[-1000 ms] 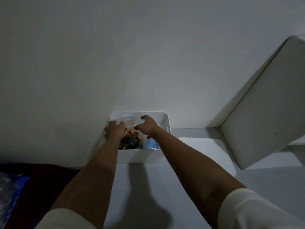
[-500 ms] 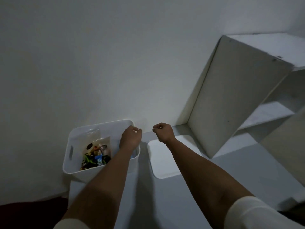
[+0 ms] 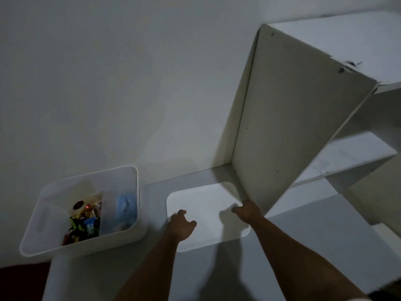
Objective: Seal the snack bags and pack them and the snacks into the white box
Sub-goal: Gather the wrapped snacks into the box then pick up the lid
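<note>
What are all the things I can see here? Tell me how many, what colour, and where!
white box: one, white, on the left of the table, open on top.
snack bags: a few, clear with colourful snacks and one blue pack, inside the white box; exact count unclear.
lid: one, white, flat on the table right of the white box.
shelf unit: one, white, on the right.
table: one, white, under everything.
wall: one, pale grey, behind.
left hand: one, on the lid's left part.
right hand: one, at the lid's right edge.
</note>
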